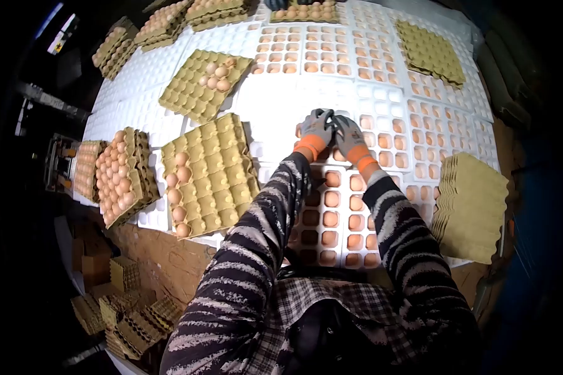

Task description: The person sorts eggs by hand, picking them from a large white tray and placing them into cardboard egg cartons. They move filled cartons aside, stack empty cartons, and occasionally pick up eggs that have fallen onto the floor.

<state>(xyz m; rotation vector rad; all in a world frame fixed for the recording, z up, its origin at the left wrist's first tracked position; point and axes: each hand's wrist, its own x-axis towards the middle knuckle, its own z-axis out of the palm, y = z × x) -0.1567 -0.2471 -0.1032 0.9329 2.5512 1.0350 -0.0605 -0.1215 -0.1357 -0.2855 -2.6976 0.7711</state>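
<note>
My left hand (318,130), in a grey glove with an orange cuff, is over a white foam egg tray (288,119). Beside it, in the same kind of glove, is my right hand (350,136). Both hands have their fingers curled down toward the tray's pockets, and the fingertips nearly meet. Whatever they hold, if anything, is hidden under the gloves. Nearer my body, brown eggs (331,199) sit one to a pocket in foam trays. Left of my left arm lies a pulp egg tray (213,172) with several eggs along its left side.
Another pulp tray (197,81) with several eggs lies farther back. Full stacked egg trays (116,175) stand at the left edge. At right are a pulp-tray stack (472,206) and more nested trays (428,53). A person's dark gloved hand (275,4) shows at the far edge.
</note>
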